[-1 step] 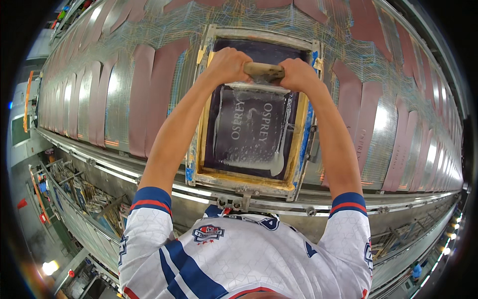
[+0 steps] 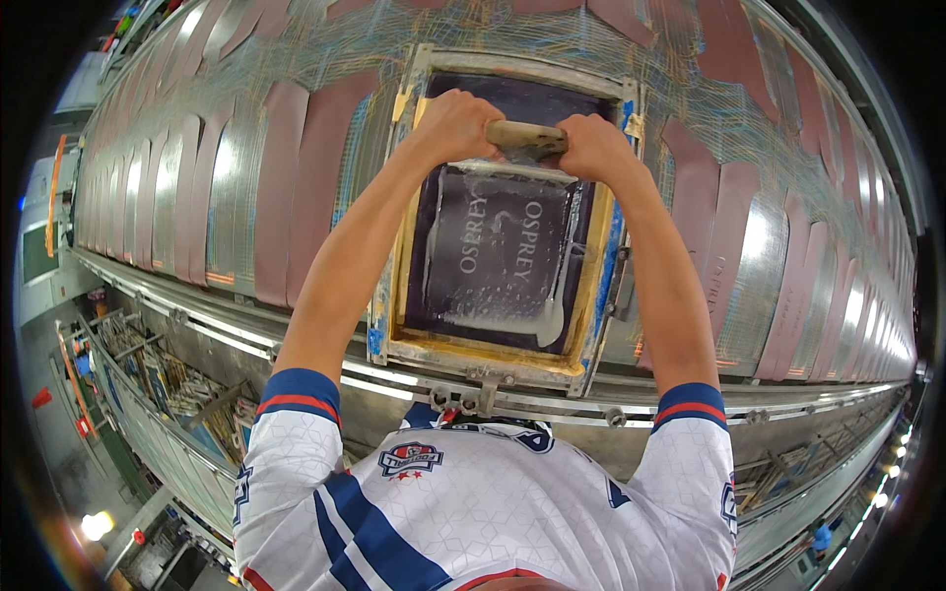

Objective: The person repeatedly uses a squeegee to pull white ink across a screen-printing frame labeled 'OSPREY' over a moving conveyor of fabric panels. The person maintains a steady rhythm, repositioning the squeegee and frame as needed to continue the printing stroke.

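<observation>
I grip the wooden-handled squeegee [image 2: 525, 136] from both ends: my left hand [image 2: 461, 126] has its fingers closed on one end, my right hand [image 2: 589, 146] on the other. The blade rests near the upper part of a printing screen's dark mesh [image 2: 448, 305], inside a metal frame [image 2: 481, 368] with yellow and blue tape. Below the blade the mesh shows pale lettering in two sideways columns, with translucent wet paste smeared around it, thickest along the lower and right edges. What lies directly under the screen is hidden.
A long bench [image 2: 757, 276] carries several dusty-pink cut pieces [image 2: 281, 197] on both sides of the screen. A metal rail [image 2: 177, 315] runs along the near edge. Racks of frames [image 2: 187, 394] stand at lower left. A small blue-clad figure, apparently a person [image 2: 821, 537], is at far lower right.
</observation>
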### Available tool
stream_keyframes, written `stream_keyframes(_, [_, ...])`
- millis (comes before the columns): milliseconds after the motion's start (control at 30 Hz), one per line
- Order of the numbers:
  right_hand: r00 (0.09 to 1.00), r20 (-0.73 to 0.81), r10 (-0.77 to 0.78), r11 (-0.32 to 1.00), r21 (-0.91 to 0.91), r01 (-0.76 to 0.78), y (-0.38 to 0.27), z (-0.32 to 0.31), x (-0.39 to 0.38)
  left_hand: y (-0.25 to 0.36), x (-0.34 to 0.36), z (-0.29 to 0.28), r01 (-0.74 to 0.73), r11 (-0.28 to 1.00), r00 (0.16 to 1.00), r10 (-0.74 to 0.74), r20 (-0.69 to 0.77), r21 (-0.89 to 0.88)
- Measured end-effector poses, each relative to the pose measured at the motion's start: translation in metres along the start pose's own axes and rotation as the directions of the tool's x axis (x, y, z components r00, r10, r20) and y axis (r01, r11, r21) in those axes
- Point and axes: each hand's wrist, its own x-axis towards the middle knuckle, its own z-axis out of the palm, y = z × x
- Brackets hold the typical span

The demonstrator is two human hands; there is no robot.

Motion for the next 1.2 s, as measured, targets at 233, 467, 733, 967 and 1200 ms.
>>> stream_keyframes(233, [0.995,-0.058,-0.079,0.992,-0.099,0.073,-0.036,0.061,-0.09,0.039,-0.101,0.026,-0.026,0.998,0.998,0.022,0.052,0.06])
stream_keyframes(467, [0.935,-0.262,-0.24,0.97,-0.023,0.242,-0.089,0.147,-0.224,0.111,-0.255,0.051,-0.06,0.992,0.997,0.053,0.059,0.109])
stream_keyframes(733, [0.996,-0.037,-0.087,0.994,-0.076,0.084,-0.052,0.049,-0.106,0.054,-0.115,0.005,0.033,0.998,0.995,-0.038,0.087,0.057])
stream_keyframes(967, [0.999,0.028,0.042,0.999,0.01,-0.042,-0.008,0.004,0.001,-0.007,-0.002,0.002,-0.044,0.993,0.998,0.039,0.048,0.114])
stream_keyframes(1200, [1.0,-0.011,0.01,1.0,0.009,-0.01,-0.011,0.016,-0.005,-0.01,-0.013,0.013,-0.121,0.986,0.992,0.124,-0.024,0.117])
